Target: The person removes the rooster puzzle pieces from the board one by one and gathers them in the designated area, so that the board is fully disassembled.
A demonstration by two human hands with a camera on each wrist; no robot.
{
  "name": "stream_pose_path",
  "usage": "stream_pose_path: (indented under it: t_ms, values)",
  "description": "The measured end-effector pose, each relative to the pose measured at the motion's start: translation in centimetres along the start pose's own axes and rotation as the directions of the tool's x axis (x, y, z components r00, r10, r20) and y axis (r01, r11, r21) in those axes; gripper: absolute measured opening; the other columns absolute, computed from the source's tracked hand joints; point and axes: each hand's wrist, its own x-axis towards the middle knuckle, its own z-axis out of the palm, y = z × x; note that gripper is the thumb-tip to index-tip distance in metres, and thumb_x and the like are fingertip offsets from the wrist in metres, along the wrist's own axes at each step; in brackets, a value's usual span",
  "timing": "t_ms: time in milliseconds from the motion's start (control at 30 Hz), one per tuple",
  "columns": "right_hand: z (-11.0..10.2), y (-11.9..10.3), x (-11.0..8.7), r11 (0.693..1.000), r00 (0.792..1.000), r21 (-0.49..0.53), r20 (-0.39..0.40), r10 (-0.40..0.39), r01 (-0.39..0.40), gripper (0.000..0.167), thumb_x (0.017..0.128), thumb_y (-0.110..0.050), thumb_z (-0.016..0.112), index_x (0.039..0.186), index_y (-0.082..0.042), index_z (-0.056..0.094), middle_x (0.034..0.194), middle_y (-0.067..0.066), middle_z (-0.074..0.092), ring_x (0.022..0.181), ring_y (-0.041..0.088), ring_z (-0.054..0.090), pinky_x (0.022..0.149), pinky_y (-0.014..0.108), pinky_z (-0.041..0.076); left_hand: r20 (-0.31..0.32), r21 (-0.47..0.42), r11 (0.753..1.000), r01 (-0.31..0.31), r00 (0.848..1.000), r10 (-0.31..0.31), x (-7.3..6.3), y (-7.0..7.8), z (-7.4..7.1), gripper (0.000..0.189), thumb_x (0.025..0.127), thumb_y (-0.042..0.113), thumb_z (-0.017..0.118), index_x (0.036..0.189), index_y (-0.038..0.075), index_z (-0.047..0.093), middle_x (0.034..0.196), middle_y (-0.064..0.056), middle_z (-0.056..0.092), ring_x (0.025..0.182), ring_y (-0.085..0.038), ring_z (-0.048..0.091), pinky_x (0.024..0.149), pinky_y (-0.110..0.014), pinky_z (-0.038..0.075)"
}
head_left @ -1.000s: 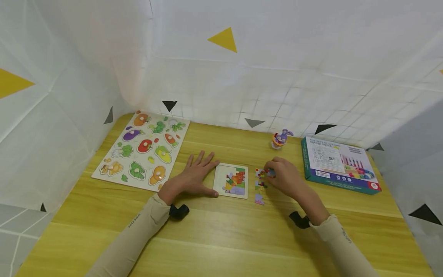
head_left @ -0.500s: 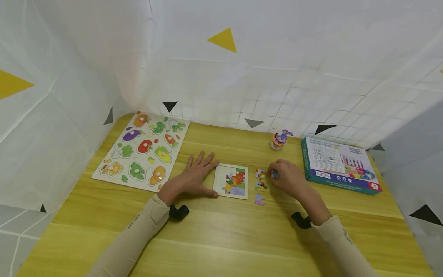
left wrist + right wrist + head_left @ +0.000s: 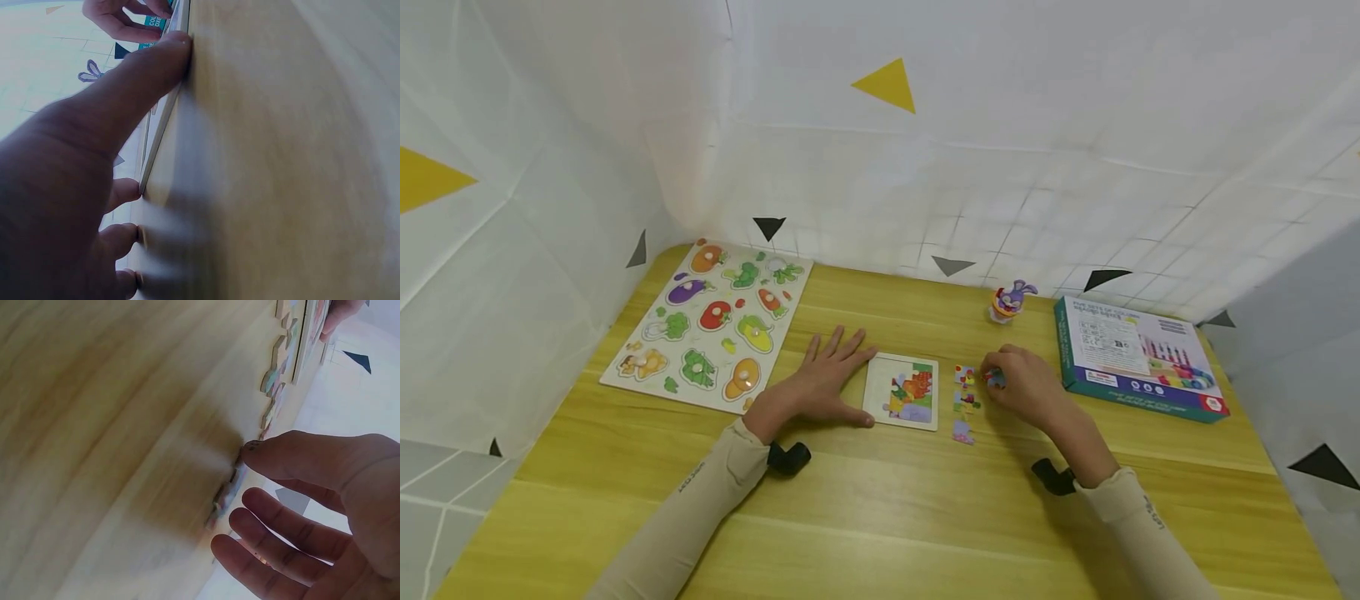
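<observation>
My left hand [image 3: 826, 388] lies spread on the table, its thumb and a finger touching the left side of a small square puzzle tray [image 3: 880, 383]. In the left wrist view its thumb [image 3: 159, 62] rests against the tray's edge. The tray holds some joined pieces, and its left part is bare. My right hand [image 3: 1024, 385] pinches a jigsaw piece [image 3: 996, 378] low at the table, right of a column of loose pieces [image 3: 965, 403]. In the right wrist view that piece [image 3: 226, 495] is at the thumb tip; the forefinger is mostly hidden.
A vegetable peg puzzle board [image 3: 715, 350] lies at the left. At the back stands a purple rabbit figure [image 3: 1013, 298] in a small cup. A boxed set [image 3: 1138, 358] lies at the right. White sheeting [image 3: 985, 167] hangs behind the table.
My right hand has drawn a little to the right with the jigsaw piece, away from the column of loose pieces, then stayed there. My left hand and the tray have not moved.
</observation>
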Motion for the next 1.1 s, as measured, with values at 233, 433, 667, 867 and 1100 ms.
stream_pose_path:
  t_ms: [233,433,667,867,1100]
  values:
    - [-0.3,-0.4,0.0,1.000,1.000,0.009,-0.017,-0.005,0.006,0.019,0.079,-0.002,0.080,0.098,-0.003,0.075,0.093,0.011,0.065,0.083,0.026,0.062,0.076,0.047,0.053,-0.005,-0.003,1.000,0.002,1.000,-0.002,0.0,0.0,-0.1,0.110,0.079,0.069,0.071,0.162,0.017,0.020,0.167,-0.011,0.002,0.150,-0.039,-0.008,0.116,-0.062,-0.006]
    - [-0.6,-1.4,0.2,1.000,1.000,0.016,-0.016,-0.020,0.020,0.022,0.080,-0.004,0.080,0.101,-0.004,0.075,0.098,0.011,0.066,0.088,0.028,0.063,0.079,0.048,0.053,-0.009,-0.008,1.000,0.002,1.000,-0.002,-0.1,-0.2,-0.1,0.110,0.079,0.068,0.072,0.162,0.018,0.020,0.167,-0.011,0.002,0.151,-0.038,-0.009,0.116,-0.062,-0.007]
    - [-0.5,-3.1,0.6,0.996,0.998,0.069,-0.023,-0.057,0.058,0.026,0.078,-0.005,0.083,0.103,-0.004,0.074,0.101,0.012,0.066,0.090,0.030,0.064,0.077,0.047,0.054,-0.007,-0.014,1.000,0.011,1.000,-0.011,0.0,-0.3,0.1,0.110,0.079,0.069,0.072,0.162,0.018,0.020,0.167,-0.010,0.002,0.151,-0.038,-0.010,0.115,-0.062,-0.007]
    - [0.1,-4.2,1.0,0.996,0.998,0.055,-0.019,-0.066,0.067,0.024,0.080,-0.007,0.083,0.102,-0.005,0.074,0.101,0.012,0.067,0.086,0.025,0.063,0.076,0.044,0.054,-0.006,-0.010,1.000,0.006,1.000,-0.006,-0.1,-0.2,0.2,0.110,0.079,0.069,0.071,0.162,0.017,0.020,0.167,-0.011,0.001,0.150,-0.038,-0.009,0.115,-0.062,-0.007]
    - [0.3,-5.6,1.1,0.995,0.998,0.072,-0.001,-0.068,0.068,0.027,0.079,-0.004,0.080,0.106,-0.004,0.074,0.102,0.011,0.066,0.087,0.025,0.063,0.076,0.043,0.055,-0.014,-0.018,1.000,-0.004,1.000,0.004,-0.1,0.0,0.1,0.109,0.080,0.068,0.072,0.162,0.016,0.021,0.167,-0.012,0.003,0.150,-0.039,-0.009,0.115,-0.063,-0.007]
